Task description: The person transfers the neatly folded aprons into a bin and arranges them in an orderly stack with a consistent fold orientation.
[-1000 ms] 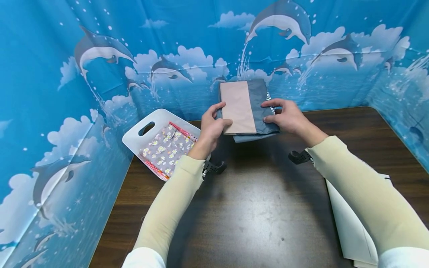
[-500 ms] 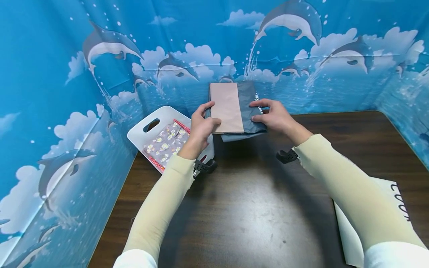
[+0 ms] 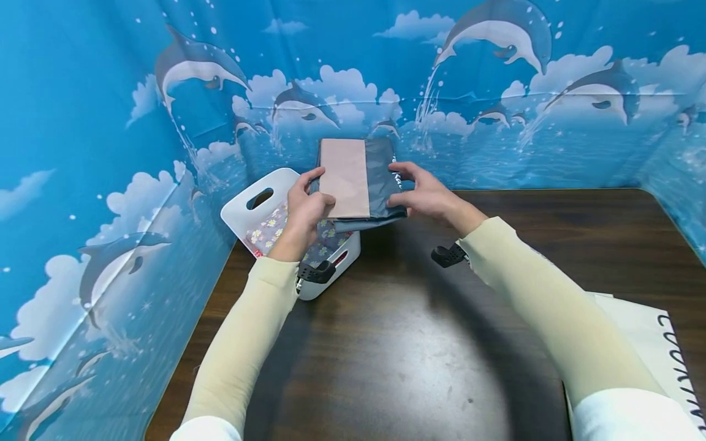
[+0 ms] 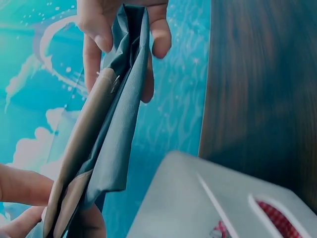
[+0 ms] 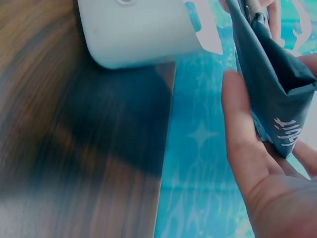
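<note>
A folded grey-and-beige cloth (image 3: 344, 177), white lettering along its right edge, is held up between both hands. My left hand (image 3: 305, 211) pinches its left side, thumb in front on the beige panel. On the right side, my right hand (image 3: 427, 193) grips the grey part near the lettering. Several stacked layers of the folded cloth (image 4: 116, 134) show edge-on in the left wrist view. Just below and left of it stands a white basket (image 3: 236, 213) with a grey daisy-patterned cloth (image 3: 267, 229) inside, partly hidden by my left hand and forearm.
A white cloth (image 3: 634, 318) with black lettering lies at the right of the dark wooden table (image 3: 419, 367), partly under my right forearm. A blue dolphin-print curtain (image 3: 353, 73) hangs behind and to the left of the table.
Both hands have carried the folded cloth leftward, and it now overlaps the basket's right part. The view has shifted slightly, showing more of the white lettered cloth at right.
</note>
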`<state>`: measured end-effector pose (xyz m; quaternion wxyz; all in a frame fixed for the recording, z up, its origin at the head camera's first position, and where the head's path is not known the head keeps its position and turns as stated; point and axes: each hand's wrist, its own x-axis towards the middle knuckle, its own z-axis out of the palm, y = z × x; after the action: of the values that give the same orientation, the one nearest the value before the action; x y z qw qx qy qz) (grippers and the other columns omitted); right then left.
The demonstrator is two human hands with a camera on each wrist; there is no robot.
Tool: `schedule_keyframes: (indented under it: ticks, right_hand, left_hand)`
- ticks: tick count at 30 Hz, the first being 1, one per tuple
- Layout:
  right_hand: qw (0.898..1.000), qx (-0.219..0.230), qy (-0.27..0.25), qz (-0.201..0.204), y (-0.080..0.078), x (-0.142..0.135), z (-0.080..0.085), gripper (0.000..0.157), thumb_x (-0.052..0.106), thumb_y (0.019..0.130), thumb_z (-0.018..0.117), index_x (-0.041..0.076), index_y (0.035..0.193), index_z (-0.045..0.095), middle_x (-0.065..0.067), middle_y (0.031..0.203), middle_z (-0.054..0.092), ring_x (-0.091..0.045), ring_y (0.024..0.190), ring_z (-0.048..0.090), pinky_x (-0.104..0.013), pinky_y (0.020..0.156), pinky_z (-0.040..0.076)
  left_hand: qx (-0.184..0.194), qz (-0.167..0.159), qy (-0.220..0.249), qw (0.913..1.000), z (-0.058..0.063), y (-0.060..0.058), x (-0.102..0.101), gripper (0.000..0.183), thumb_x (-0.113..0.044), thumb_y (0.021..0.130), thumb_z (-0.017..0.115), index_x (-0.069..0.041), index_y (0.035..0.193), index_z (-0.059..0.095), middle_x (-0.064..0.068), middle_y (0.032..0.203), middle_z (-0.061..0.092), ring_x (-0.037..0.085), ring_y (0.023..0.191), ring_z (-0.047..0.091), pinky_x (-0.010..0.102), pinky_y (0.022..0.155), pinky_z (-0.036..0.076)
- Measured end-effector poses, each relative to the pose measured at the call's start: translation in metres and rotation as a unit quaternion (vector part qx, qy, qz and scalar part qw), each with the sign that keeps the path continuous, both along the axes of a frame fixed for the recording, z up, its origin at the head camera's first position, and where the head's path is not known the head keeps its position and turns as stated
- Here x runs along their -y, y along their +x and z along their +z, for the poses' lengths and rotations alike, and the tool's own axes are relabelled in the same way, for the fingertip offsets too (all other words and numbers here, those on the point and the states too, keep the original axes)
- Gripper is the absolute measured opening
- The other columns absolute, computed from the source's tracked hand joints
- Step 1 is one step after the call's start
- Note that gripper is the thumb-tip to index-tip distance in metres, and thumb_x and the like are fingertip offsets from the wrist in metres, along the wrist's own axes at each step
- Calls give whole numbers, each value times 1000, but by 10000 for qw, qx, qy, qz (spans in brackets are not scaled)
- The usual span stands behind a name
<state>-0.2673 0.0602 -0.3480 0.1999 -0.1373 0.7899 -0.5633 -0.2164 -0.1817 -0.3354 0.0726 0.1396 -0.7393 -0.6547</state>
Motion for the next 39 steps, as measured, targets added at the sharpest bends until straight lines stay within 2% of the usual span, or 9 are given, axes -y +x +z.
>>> schedule_keyframes:
  ticks: [5, 8, 13, 16, 19, 23, 30, 35, 39]
  right_hand:
    - [9974, 377, -591, 179, 2, 20, 1, 88, 2, 98, 73, 24, 170, 28, -12, 177, 19, -42, 123, 64, -51, 83, 66]
    - [9972, 391, -607, 207, 3, 29, 2, 89, -1, 97, 74, 25, 169, 29, -13, 176, 21, -41, 126, 62, -49, 80, 67]
    - [9990, 245, -310, 208, 3, 41, 2, 86, 3, 97, 76, 26, 168, 34, -13, 176, 26, -39, 147, 48, -53, 96, 63]
    - [9996, 140, -168, 204, 4, 45, 3, 79, 9, 98, 77, 25, 166, 39, -13, 175, 29, -38, 150, 47, -57, 108, 56]
    - [9996, 33, -148, 250, 5, 49, 4, 73, 15, 98, 77, 23, 163, 44, -13, 173, 35, -37, 148, 50, -57, 113, 53]
    - [9987, -9, -332, 389, 6, 57, 3, 69, 17, 98, 77, 20, 160, 47, -13, 169, 40, -34, 145, 53, -55, 112, 53]
    - [9955, 167, -550, 758, 10, 73, 1, 69, 12, 99, 74, 17, 162, 46, -12, 169, 40, -32, 144, 56, -56, 112, 54]
    - [9955, 118, -320, 879, 12, 80, 1, 67, 10, 100, 72, 16, 162, 48, -7, 168, 46, -30, 134, 59, -52, 111, 54]
    - [9966, 47, -80, 820, 15, 89, 0, 64, 10, 101, 73, 17, 161, 51, -4, 167, 49, -29, 140, 56, -49, 114, 51]
  left_hand:
    - [29, 118, 111, 9999, 0, 5, 15, 83, 17, 83, 55, -20, 157, 55, 6, 128, 60, 17, 83, 50, 26, 57, 31]
    - [79, 193, 106, 9997, -1, 9, 24, 82, 16, 85, 56, -20, 158, 54, 7, 130, 62, 16, 88, 53, 26, 58, 33]
    - [163, 311, 73, 9994, -1, 14, 35, 81, 15, 86, 57, -21, 159, 53, 10, 145, 62, 17, 101, 58, 26, 63, 39]
    - [140, 401, 116, 9990, -2, 16, 39, 81, 15, 86, 56, -21, 159, 53, 11, 150, 59, 17, 104, 58, 27, 64, 38]
    - [79, 523, 138, 9985, -2, 19, 44, 81, 15, 87, 56, -21, 159, 53, 11, 152, 59, 17, 104, 57, 26, 63, 37]
    - [-22, 697, 122, 9975, -2, 25, 53, 80, 15, 87, 57, -21, 159, 53, 12, 155, 58, 16, 104, 56, 26, 63, 37]
    - [5, 963, 68, 9953, -1, 40, 67, 81, 14, 88, 56, -26, 158, 53, 9, 155, 60, 15, 99, 55, 28, 67, 39]
    - [-22, 1096, 38, 9940, -2, 49, 72, 79, 13, 91, 57, -29, 158, 54, 7, 154, 59, 16, 95, 54, 31, 69, 37]
    - [43, 1245, -15, 9922, -5, 57, 75, 79, 11, 92, 59, -30, 158, 53, 5, 158, 57, 15, 102, 57, 31, 73, 41]
